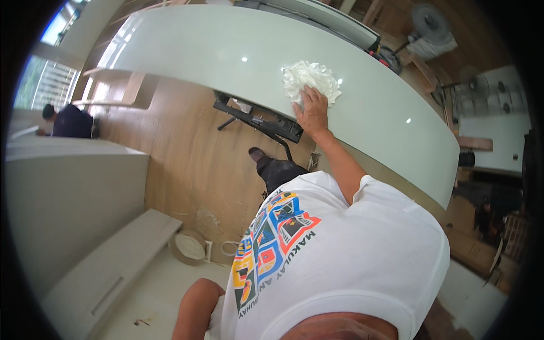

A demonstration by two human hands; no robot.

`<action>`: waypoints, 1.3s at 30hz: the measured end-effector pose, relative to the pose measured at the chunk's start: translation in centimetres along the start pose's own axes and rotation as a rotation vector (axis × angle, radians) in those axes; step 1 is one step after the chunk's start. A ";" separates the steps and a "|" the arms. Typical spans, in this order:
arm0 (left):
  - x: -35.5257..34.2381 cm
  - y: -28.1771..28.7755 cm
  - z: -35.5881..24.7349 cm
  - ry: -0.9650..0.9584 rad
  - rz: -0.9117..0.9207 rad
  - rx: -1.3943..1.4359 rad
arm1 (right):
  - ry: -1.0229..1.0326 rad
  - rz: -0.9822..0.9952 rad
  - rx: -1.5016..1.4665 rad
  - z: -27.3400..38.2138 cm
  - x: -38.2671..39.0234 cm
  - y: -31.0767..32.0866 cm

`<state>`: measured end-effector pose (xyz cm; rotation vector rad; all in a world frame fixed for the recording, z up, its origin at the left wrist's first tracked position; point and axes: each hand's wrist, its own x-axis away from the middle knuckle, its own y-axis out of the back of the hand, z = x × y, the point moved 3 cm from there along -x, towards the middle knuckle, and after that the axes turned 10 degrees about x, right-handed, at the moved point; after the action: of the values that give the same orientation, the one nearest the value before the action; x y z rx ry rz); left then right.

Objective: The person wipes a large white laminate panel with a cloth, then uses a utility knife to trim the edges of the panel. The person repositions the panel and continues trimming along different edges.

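Observation:
My right hand (313, 112) presses down on a bunched white rag (310, 78), its fingers bent over the near side of the cloth. The rag lies crumpled on a long, glossy white panel (215, 42). My right arm reaches out from the white T-shirt sleeve to the panel's near edge. My left arm (197, 303) shows only around the bent elbow at the lower left; my left hand is out of sight.
A black metal stand (258, 122) is under the panel's near edge. White cabinet boxes (73, 198) stand at left, a tape roll (188, 247) on the floor beside them. Another person (72, 120) is low down at far left. A fan (430, 24) stands far right.

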<state>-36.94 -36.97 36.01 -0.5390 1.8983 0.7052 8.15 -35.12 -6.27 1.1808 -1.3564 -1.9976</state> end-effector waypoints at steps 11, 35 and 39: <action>-5.8 3.2 13.2 -0.359 0.006 0.089 | -0.064 0.036 -0.062 3.6 -5.3 -1.3; -14.6 2.4 37.7 -0.374 0.311 1.799 | -1.352 0.054 -0.180 20.8 18.2 -2.6; -15.5 0.6 39.2 -0.187 0.615 2.094 | -2.109 0.146 -0.233 35.4 37.2 -10.1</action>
<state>-5.46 -8.94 37.35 1.3636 1.5775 -0.9891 -40.47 -40.35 -24.90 -1.7481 -1.4480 -2.8078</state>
